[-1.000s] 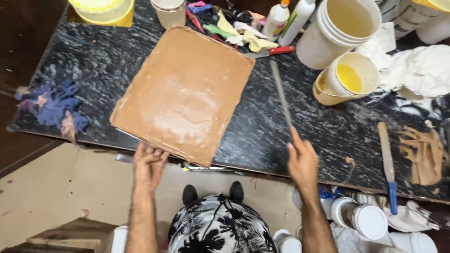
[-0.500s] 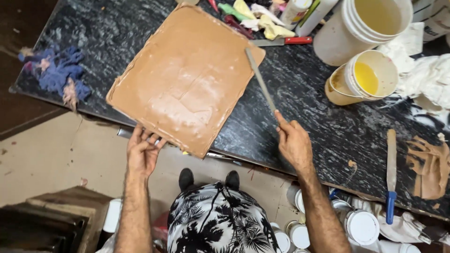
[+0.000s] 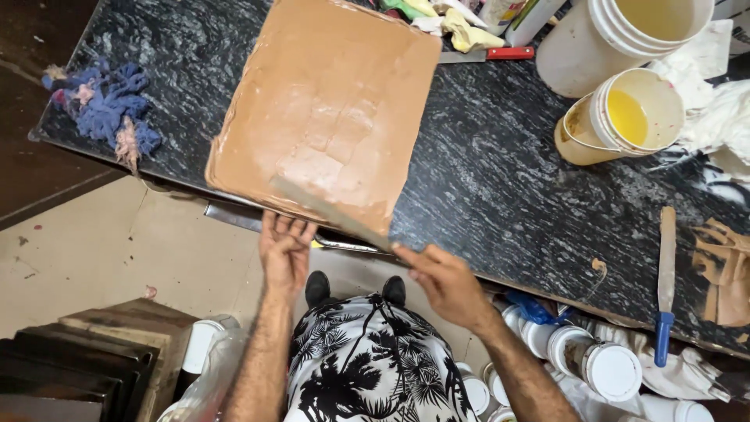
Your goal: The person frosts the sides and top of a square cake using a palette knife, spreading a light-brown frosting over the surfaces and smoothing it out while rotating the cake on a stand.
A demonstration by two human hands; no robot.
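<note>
A square slab coated in wet brown paste (image 3: pixel 328 109) lies on a black speckled table (image 3: pixel 500 180), its near corner hanging over the front edge. My left hand (image 3: pixel 285 250) presses flat against the slab's near edge from below. My right hand (image 3: pixel 445 281) grips one end of a long thin straight strip (image 3: pixel 332 212), which lies slanted across the slab's near corner.
Two pale buckets (image 3: pixel 625 117) stand at the right, one with yellow liquid. A red-handled knife (image 3: pixel 488 55), a blue-handled spatula (image 3: pixel 666 289), a blue rag bundle (image 3: pixel 105 109) and white cloths lie on the table. White-lidded jars (image 3: pixel 613 371) stand on the floor by my feet.
My right hand has swung the strip from upright over the slab's right edge down to lie across its near corner. The view has shifted closer.
</note>
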